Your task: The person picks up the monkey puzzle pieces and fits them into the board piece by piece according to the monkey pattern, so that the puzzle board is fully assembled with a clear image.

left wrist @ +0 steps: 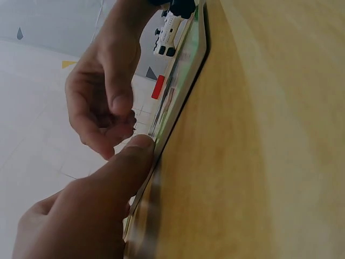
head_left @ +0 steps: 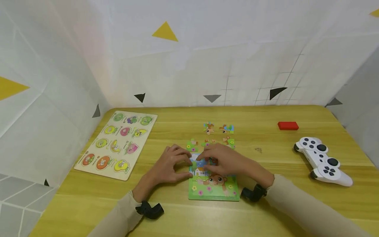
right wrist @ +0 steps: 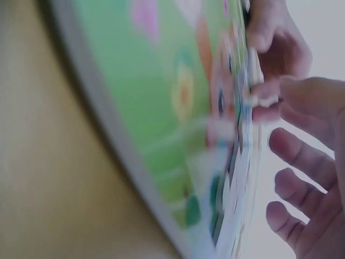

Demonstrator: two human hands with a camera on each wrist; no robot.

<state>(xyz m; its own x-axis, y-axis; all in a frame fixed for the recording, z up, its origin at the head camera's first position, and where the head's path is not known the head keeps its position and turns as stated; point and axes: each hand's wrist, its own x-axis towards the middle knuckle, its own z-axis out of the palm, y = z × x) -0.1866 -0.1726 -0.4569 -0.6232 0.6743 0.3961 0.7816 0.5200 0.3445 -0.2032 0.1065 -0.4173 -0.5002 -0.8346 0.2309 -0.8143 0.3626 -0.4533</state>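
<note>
A picture puzzle board [head_left: 213, 193] with a brown bear, flowers and a house lies in front of me. At its left edge rests my left hand [head_left: 173, 164], fingers bent and thumb tip touching the rim in the left wrist view. My right hand [head_left: 226, 159] reaches over the board's upper part from the right, its loosely bent fingers [right wrist: 291, 189] spread apart with nothing seen between them. The right hand hides part of the picture. Just beyond the board lie several loose puzzle pieces, among them a bear-face piece [head_left: 209, 129] and a green flower piece [head_left: 192, 145].
To the left is a wooden fruit puzzle board [head_left: 118, 144]. A white game controller [head_left: 322, 161] lies at the right, with a red block [head_left: 288, 125] behind it. White sheets with printed triangles hang around the wooden table [head_left: 165, 217].
</note>
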